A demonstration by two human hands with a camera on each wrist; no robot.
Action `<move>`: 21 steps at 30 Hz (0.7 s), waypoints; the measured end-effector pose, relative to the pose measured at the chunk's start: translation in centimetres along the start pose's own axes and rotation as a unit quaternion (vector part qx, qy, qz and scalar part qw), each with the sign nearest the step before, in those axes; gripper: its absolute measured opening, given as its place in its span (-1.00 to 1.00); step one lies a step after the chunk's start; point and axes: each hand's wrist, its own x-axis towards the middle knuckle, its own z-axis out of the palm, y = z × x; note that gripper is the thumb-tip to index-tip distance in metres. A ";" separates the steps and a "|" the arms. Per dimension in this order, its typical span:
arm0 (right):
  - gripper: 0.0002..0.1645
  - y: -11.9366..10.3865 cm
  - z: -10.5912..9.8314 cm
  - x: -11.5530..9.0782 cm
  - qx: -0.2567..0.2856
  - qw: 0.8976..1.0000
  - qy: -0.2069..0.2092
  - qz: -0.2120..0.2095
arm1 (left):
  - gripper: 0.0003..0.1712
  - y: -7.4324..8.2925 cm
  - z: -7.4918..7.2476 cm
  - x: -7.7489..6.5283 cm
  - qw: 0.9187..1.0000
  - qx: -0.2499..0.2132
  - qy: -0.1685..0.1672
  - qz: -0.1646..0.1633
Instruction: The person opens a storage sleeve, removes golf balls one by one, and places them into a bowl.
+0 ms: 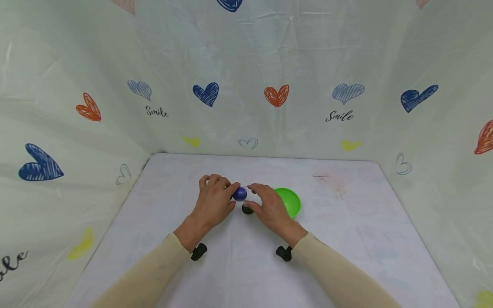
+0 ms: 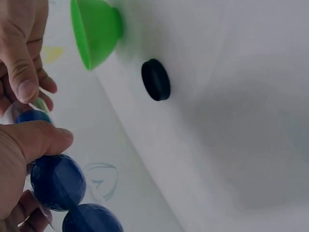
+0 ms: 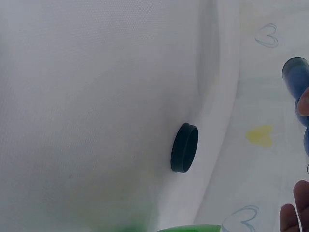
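My left hand (image 1: 213,201) grips a clear tube with blue balls (image 1: 240,193) inside, held above the table. In the left wrist view its thumb presses across the tube, and two blue balls (image 2: 58,182) show below that thumb. At the tube's other end is my right hand (image 1: 271,207), thumb and forefinger spread apart around the clear end. Its fingertips (image 3: 289,220) look loosely extended in the right wrist view; whether they touch the tube is hard to see. Below the hands a black round cap (image 2: 156,80) lies on the table.
Just beyond the right hand stands a green bowl (image 1: 293,203), partly hidden by it. The white-covered table (image 1: 346,248) ends at a pale curtain (image 1: 239,55) printed with hearts. Black camera mounts (image 1: 284,253) stick out at both wrists.
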 end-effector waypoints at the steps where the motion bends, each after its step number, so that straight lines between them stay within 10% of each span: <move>1: -0.36 0.0 0.0 0.0 0.011 1.000 -0.001 0.007 | -0.44 0.1 -0.2 0.1 1.000 0.001 -0.005 0.001; 21: -0.35 1.0 0.5 -1.9 0.192 0.980 0.034 0.051 | -0.45 1.1 -1.6 0.9 0.994 0.061 0.007 0.093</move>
